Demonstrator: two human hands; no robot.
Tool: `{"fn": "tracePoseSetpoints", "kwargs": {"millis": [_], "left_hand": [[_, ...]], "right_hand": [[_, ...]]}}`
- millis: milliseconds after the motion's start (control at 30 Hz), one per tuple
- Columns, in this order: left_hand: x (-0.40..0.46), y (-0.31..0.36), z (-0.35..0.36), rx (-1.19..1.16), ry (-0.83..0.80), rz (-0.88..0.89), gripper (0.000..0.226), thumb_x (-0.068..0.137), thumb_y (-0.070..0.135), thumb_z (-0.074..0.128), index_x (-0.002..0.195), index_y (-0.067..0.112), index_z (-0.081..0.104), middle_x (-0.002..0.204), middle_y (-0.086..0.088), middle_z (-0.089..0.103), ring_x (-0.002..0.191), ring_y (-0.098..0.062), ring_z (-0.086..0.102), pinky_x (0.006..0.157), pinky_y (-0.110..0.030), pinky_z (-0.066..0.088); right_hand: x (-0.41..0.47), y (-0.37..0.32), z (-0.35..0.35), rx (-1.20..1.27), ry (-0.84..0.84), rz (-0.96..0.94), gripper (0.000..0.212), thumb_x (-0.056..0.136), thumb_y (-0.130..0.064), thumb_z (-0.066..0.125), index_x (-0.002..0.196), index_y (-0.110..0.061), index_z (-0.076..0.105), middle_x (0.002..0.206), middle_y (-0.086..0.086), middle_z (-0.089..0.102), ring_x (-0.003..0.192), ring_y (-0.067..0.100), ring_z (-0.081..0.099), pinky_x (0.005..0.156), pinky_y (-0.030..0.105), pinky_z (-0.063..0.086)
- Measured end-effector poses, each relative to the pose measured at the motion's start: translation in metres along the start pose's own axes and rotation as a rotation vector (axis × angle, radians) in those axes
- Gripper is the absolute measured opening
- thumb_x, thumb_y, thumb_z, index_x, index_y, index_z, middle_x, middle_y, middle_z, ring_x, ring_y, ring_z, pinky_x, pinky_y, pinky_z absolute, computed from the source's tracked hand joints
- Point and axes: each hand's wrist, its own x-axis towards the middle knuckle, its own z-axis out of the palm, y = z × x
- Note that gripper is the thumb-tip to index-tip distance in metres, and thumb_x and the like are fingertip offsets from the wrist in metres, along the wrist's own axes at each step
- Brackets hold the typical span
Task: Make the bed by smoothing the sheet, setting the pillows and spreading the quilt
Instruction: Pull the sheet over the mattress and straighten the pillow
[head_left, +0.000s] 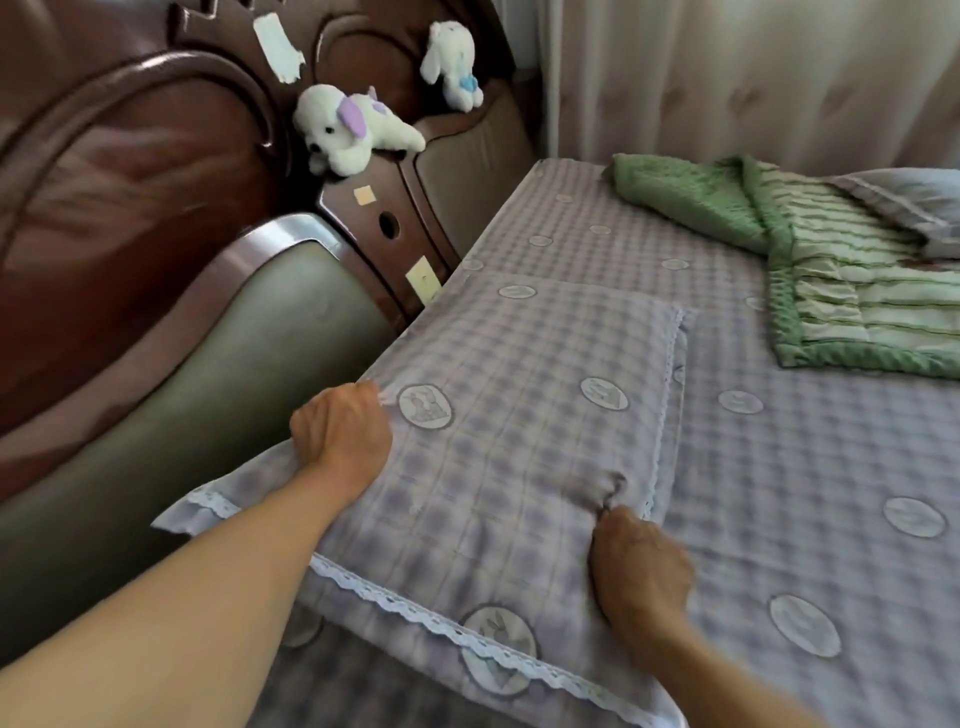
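Sheet (779, 467) smooth. Pillow (519, 415) at centre frame, near headboard (156, 182), gripped by left hand (340, 434) and right hand (641, 569), both clenched on fabric. Quilt (831, 270) bunched upper right, unspread.

**Operator Body: Visible Features**

Two bare forearms enter from the lower edge. No sleeves, gloves, watch, rings or bracelets are visible on either arm. The left hand (340, 434) shows raised knuckles and tendon lines. The right hand (641, 569) is slightly motion-blurred, with knuckle ridges visible; its nails cannot be made out.
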Motion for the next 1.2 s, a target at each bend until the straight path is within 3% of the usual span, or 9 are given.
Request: {"fn": "tracePoseSetpoints", "kwargs": {"millis": [400, 600, 700, 867, 933, 1067, 1200], "left_hand": [[0.044, -0.093, 0.038, 0.0, 0.034, -0.034, 0.024, 0.095, 0.011, 0.038, 0.094, 0.005, 0.061, 0.104, -0.014, 0.067, 0.095, -0.037, 0.062, 0.067, -0.035, 0.037], [0.039, -0.105, 0.063, 0.058, -0.106, -0.084, 0.023, 0.09, 0.007, 0.039, 0.099, 0.009, 0.06, 0.106, -0.009, 0.066, 0.097, -0.032, 0.062, 0.068, -0.031, 0.038], [0.045, -0.105, 0.063, 0.046, -0.094, -0.105, 0.021, 0.088, 0.005, 0.042, 0.097, 0.008, 0.06, 0.105, -0.012, 0.065, 0.096, -0.034, 0.062, 0.068, -0.031, 0.036], [0.052, -0.106, 0.061, 0.081, -0.092, -0.102, 0.019, 0.086, 0.004, 0.046, 0.097, 0.009, 0.061, 0.106, -0.011, 0.065, 0.096, -0.033, 0.062, 0.068, -0.03, 0.035], [0.051, -0.107, 0.065, 0.087, -0.109, -0.116, 0.021, 0.087, 0.005, 0.046, 0.101, 0.01, 0.061, 0.109, -0.01, 0.064, 0.099, -0.032, 0.062, 0.07, -0.031, 0.037], [0.038, -0.101, 0.073, 0.031, -0.131, -0.181, 0.024, 0.092, 0.01, 0.045, 0.114, 0.011, 0.052, 0.119, -0.012, 0.054, 0.111, -0.031, 0.051, 0.082, -0.039, 0.042], [0.025, -0.079, 0.073, 0.0, -0.105, -0.124, 0.031, 0.095, 0.024, 0.045, 0.124, 0.014, 0.04, 0.132, -0.015, 0.041, 0.12, -0.031, 0.039, 0.091, -0.044, 0.038]], "right_hand": [[0.013, -0.095, 0.052, -0.089, 0.034, -0.094, 0.04, 0.1, -0.018, 0.02, 0.108, -0.018, 0.059, 0.106, 0.004, 0.069, 0.099, 0.026, 0.063, 0.071, 0.03, 0.037], [0.015, -0.105, 0.07, -0.088, 0.02, -0.08, 0.044, 0.098, -0.011, 0.02, 0.129, -0.018, 0.05, 0.108, 0.006, 0.068, 0.101, 0.027, 0.062, 0.075, 0.032, 0.043], [0.017, -0.108, 0.068, -0.045, 0.026, -0.08, 0.046, 0.099, -0.012, 0.017, 0.135, -0.017, 0.045, 0.108, 0.006, 0.068, 0.101, 0.028, 0.062, 0.078, 0.034, 0.045], [0.025, -0.117, 0.068, 0.018, 0.053, -0.087, 0.041, 0.098, -0.012, 0.02, 0.109, -0.012, 0.059, 0.104, 0.011, 0.069, 0.095, 0.031, 0.064, 0.075, 0.032, 0.043], [0.023, -0.119, 0.07, 0.01, 0.067, -0.093, 0.04, 0.098, -0.012, 0.02, 0.109, -0.012, 0.059, 0.104, 0.011, 0.069, 0.095, 0.031, 0.064, 0.075, 0.032, 0.044], [0.014, -0.11, 0.068, -0.047, 0.042, -0.107, 0.044, 0.099, -0.012, 0.02, 0.136, -0.018, 0.043, 0.106, 0.009, 0.068, 0.098, 0.028, 0.062, 0.077, 0.034, 0.046], [0.004, -0.107, 0.056, 0.005, 0.147, -0.174, 0.025, 0.1, -0.019, 0.024, 0.115, -0.016, 0.044, 0.112, 0.004, 0.055, 0.1, 0.023, 0.052, 0.079, 0.033, 0.04]]}}
